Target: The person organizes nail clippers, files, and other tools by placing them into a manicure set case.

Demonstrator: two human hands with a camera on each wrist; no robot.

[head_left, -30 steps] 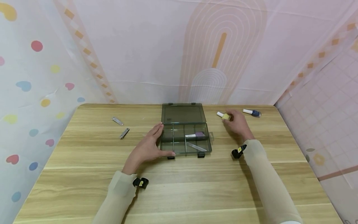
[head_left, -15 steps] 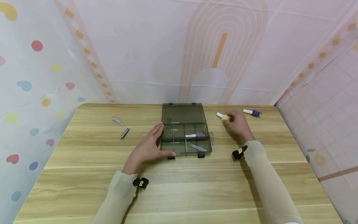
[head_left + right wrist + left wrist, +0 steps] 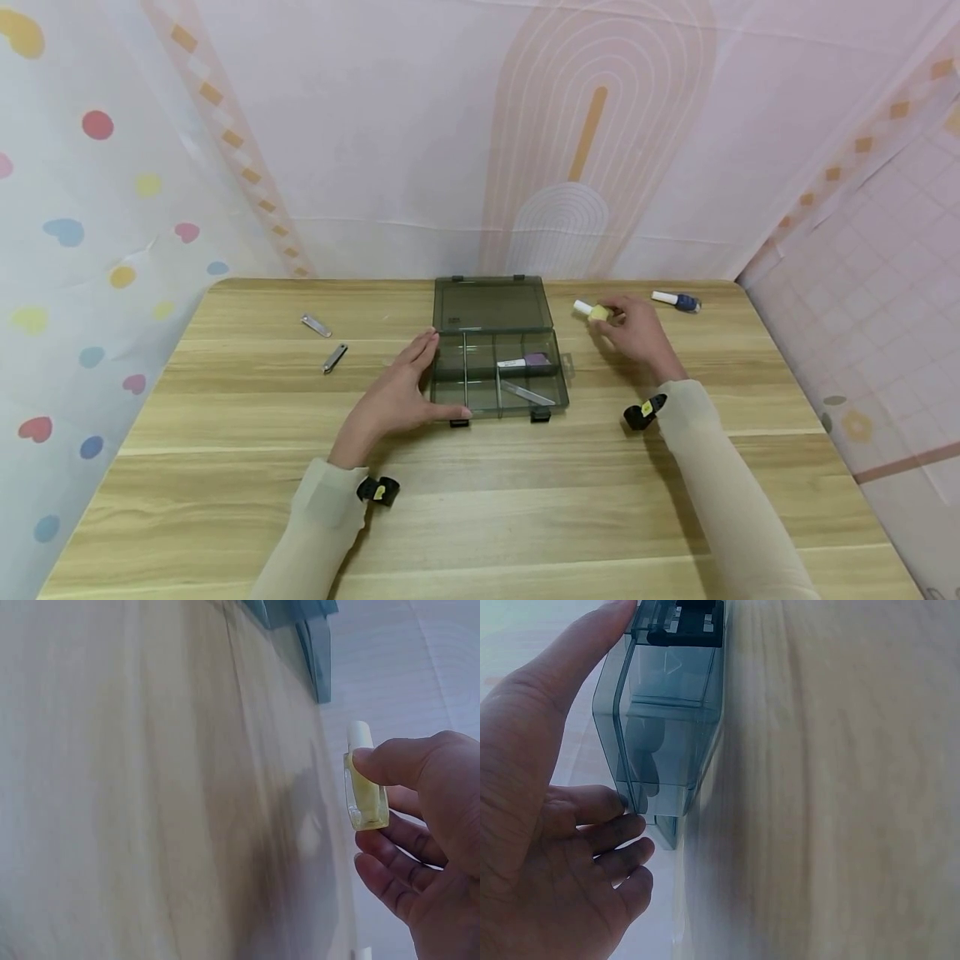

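Standing against a pale pink backdrop with an arch pattern, with a dotted sheet on the left and a checked one on the right, the bench (image 3: pixel 225 500) is a light wood-grain top. At its middle, toward the far edge, lies one smoky box (image 3: pixel 495 371), lid laid back flat toward the far edge, its tray split into compartments; one holds a bottle with a purple body (image 3: pixel 523 362), another a flat file (image 3: pixel 527 393). The left hand (image 3: pixel 397 392) braces the left end of the box, fingers straight along the side wall and thumb on the near corner, curled round nothing. The right hand (image 3: pixel 633 327) pinches one yellow bottle (image 3: pixel 592 311) between thumb and fingers, lifted just off the wood to the right of the lid; the right wrist view shows its white cap pointing away from the palm. One blue bottle (image 3: pixel 677 301) lies near the far right corner, apart from that hand. Two metal clippers (image 3: pixel 316 325) (image 3: pixel 333 357) lie toward the far left, near each other but not touching. That makes three bottles, two clippers, one file, one box.
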